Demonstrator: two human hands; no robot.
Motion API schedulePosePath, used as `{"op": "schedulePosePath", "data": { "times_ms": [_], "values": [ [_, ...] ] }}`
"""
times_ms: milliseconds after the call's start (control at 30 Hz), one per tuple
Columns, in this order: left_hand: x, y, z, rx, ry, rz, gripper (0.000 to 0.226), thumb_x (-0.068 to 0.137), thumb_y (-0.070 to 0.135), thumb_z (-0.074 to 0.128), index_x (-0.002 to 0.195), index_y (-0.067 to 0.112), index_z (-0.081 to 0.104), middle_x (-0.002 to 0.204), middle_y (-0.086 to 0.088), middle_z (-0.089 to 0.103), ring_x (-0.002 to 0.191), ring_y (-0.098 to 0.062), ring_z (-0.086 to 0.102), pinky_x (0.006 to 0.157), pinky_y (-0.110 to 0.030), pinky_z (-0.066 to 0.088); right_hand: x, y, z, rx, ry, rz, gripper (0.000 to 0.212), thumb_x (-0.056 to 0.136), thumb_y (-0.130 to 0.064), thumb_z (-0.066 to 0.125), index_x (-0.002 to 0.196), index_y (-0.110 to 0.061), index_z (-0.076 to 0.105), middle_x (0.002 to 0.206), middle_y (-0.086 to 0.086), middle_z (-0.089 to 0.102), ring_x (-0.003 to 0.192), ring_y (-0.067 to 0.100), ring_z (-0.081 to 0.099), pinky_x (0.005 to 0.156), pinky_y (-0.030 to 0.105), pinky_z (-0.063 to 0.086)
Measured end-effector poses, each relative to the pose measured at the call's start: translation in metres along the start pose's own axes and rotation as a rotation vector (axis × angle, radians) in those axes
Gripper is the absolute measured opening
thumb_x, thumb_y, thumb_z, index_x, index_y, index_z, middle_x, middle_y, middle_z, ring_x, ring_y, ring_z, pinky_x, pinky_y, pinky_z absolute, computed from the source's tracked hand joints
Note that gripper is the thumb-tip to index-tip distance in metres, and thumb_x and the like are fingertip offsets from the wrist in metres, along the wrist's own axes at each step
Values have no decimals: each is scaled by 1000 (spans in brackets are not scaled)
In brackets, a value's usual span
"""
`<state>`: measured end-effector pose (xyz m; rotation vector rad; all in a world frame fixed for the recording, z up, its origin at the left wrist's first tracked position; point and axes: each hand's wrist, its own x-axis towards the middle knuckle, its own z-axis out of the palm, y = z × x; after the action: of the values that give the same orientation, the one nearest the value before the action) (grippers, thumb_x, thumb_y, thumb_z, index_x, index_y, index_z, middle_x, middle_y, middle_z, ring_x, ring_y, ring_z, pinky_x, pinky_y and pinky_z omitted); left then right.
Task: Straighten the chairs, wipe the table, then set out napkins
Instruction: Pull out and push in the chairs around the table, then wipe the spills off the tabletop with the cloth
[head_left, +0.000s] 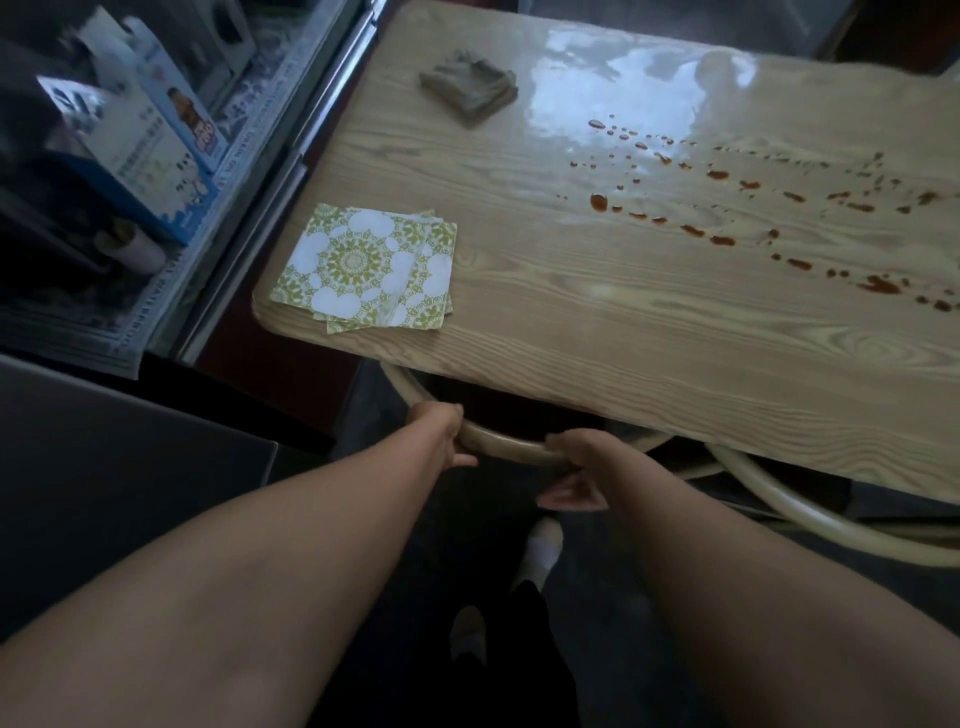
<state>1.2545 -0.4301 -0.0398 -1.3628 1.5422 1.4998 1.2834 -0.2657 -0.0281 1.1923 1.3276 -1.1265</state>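
Both my hands grip the curved pale wooden back of a chair (504, 447) tucked under the near edge of the wooden table (597, 322). My left hand (444, 431) holds the rail on its left, my right hand (571, 467) on its right. A stack of green-and-white patterned napkins (366, 267) lies at the table's near left corner. A folded grey-brown cloth (470, 85) rests at the far left of the tabletop. Reddish-brown sauce drops (727, 208) trail across the right half of the table.
A second bentwood chair (810, 514) stands under the table to the right. A shelf with boxes and cartons (145, 135) runs along the left of the table. My socked feet (540, 551) are on the dark floor below. A grey surface (104, 467) lies at lower left.
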Motion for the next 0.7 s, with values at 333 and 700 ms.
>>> {"op": "schedulePosePath", "data": {
  "times_ms": [333, 700],
  "values": [
    [-34, 74, 21, -62, 569, 255, 38, 98, 10, 41, 135, 1, 38, 141, -15, 47, 123, -34, 51, 95, -34, 40, -54, -82, -6, -286, -52, -274, 34, 100, -30, 45, 77, -6, 52, 72, 14, 57, 35, 20, 57, 41, 22, 48],
    [-3, 189, 45, 204, 476, 680, 14, 92, 12, 49, 106, 12, 54, 111, -8, 63, 79, -18, 52, 66, -30, 37, -63, -218, -16, -268, 302, -765, 9, 90, -25, 60, 85, -18, 62, 87, 8, 73, 80, 24, 72, 81, 43, 59]
  ]
}}
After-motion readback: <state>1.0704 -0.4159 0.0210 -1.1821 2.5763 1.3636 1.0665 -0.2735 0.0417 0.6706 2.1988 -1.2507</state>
